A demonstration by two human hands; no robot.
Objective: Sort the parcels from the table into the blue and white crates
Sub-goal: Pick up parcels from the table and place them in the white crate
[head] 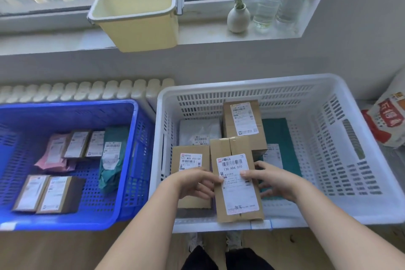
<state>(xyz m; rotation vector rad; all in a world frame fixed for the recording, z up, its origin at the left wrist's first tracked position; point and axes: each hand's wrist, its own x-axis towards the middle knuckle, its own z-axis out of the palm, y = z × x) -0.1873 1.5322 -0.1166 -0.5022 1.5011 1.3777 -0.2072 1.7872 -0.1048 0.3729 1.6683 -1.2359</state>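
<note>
At the left of the frame sits the blue crate (65, 104), with flat boxes, a pink mailer and a teal mailer (111, 153) lying in it. My first worry is the sort itself. The parcel in hand is over the other crate, and if its label belongs to the blue lot it ends up misfiled, because I cannot read the rule from here.

Moving toward the centre, my left hand (195, 182) pinches the left edge of the cardboard parcel (235, 182), thumb on the label and fingers curled beneath. Just under that hand lies a small box (190, 158). If I let go here, I judge the parcel could land half on it and come to rest tilted.

The parcel hangs lengthwise over the near side of the white crate (252, 82), and its near end overlaps the near rim in the picture. Lowering it straight down might catch that rim and tip it outward onto the floor.

My right hand (271, 180) pinches the right edge the same way. The thumbs press on a glossy label, so the hold may slip if one hand lets go first.

Further right the crate floor shows bare beyond a teal mailer (278, 131). The table is out of view.
</note>
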